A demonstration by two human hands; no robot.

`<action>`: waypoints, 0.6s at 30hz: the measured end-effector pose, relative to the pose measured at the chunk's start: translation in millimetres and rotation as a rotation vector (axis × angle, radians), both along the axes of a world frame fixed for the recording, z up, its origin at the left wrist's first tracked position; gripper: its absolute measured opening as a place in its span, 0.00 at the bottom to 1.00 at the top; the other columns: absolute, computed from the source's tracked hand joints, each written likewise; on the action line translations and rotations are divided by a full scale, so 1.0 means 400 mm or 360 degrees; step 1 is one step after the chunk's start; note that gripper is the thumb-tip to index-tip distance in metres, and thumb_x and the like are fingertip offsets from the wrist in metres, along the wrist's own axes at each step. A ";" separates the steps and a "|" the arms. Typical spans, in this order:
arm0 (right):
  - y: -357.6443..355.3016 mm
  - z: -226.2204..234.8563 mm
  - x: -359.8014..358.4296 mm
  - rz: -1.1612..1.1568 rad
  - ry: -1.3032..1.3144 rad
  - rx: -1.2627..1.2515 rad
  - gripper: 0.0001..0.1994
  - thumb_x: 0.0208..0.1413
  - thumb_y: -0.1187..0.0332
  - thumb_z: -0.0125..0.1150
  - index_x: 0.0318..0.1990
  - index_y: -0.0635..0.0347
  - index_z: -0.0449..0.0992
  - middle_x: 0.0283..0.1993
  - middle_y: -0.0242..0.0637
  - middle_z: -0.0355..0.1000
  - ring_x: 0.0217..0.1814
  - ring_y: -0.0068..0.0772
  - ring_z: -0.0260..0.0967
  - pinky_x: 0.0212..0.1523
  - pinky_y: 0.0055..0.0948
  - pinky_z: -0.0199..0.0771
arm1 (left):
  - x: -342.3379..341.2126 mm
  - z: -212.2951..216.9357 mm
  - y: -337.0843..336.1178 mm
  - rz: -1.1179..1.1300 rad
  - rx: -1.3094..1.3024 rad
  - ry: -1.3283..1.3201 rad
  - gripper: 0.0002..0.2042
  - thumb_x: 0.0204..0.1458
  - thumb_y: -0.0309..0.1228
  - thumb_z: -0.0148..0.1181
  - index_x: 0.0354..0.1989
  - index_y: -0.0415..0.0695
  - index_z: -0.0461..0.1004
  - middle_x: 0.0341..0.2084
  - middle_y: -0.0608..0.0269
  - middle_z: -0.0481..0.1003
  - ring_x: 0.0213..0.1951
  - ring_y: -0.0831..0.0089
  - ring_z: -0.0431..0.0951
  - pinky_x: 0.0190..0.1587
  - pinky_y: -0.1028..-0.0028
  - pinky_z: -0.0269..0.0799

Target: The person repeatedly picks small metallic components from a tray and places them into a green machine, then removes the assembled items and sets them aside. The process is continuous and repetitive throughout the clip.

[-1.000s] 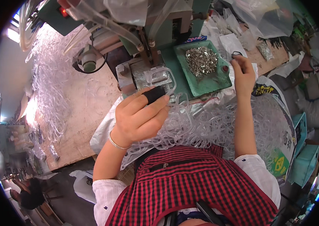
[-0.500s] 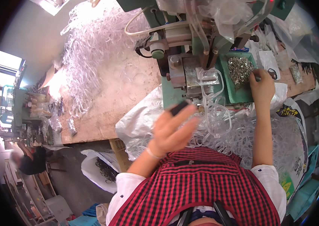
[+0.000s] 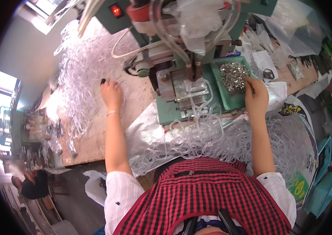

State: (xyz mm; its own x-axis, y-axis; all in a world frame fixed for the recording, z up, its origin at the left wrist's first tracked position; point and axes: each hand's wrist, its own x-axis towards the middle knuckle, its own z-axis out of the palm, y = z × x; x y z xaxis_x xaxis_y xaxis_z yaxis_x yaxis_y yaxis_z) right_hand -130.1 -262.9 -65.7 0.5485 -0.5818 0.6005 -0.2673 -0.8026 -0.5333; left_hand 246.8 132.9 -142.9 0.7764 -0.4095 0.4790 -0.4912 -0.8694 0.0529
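Note:
My left hand point(image 3: 111, 95) reaches over the table beside the heap of clear plastic straps point(image 3: 75, 74). A black cover sits on one of its fingertips. Its fingers are loosely bent and a little apart, with nothing visible in them. At the right side of a green tray point(image 3: 228, 102) of small shiny metal pieces point(image 3: 233, 76), my right hand point(image 3: 257, 94) has its fingertips pinched together. What they hold, if anything, is hidden. Between my hands stands a green bench press point(image 3: 170, 84). A looped clear strap point(image 3: 210, 94) lies at its metal work plate.
Tangled clear straps point(image 3: 228, 137) spread across the white sheet before my apron. Scissors point(image 3: 268, 73) and plastic bags lie right of the tray. A red switch point(image 3: 115, 10) glows on the machine. Far left, another person point(image 3: 34, 184) sits in dark clothes.
My left hand has swung from in front of the machine out left to the strap heap. My right hand stays at the tray's edge. The whole view has shifted.

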 end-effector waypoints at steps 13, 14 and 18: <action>0.164 0.175 0.156 0.0880 -0.0328 0.0821 0.09 0.54 0.77 0.66 0.43 0.65 0.81 0.42 0.33 0.79 0.45 0.23 0.75 0.50 0.25 0.72 | -0.109 0.003 0.048 0.0202 -0.0011 0.0252 0.10 0.53 0.34 0.65 0.36 0.39 0.80 0.39 0.50 0.80 0.44 0.48 0.77 0.50 0.55 0.73; 0.182 0.161 0.169 0.0870 -0.0374 0.0967 0.10 0.54 0.77 0.67 0.44 0.65 0.80 0.42 0.33 0.79 0.45 0.22 0.74 0.50 0.25 0.72 | -0.124 0.006 0.050 0.0154 -0.0046 0.0218 0.10 0.54 0.34 0.65 0.36 0.39 0.80 0.38 0.50 0.81 0.42 0.49 0.77 0.48 0.56 0.73; 0.202 0.151 0.168 0.0873 -0.0432 0.1283 0.24 0.54 0.80 0.67 0.59 0.66 0.70 0.41 0.31 0.77 0.44 0.20 0.74 0.50 0.22 0.72 | -0.220 0.088 -0.004 0.0114 -0.0655 0.0104 0.09 0.60 0.33 0.61 0.37 0.39 0.80 0.34 0.53 0.80 0.35 0.54 0.78 0.44 0.62 0.75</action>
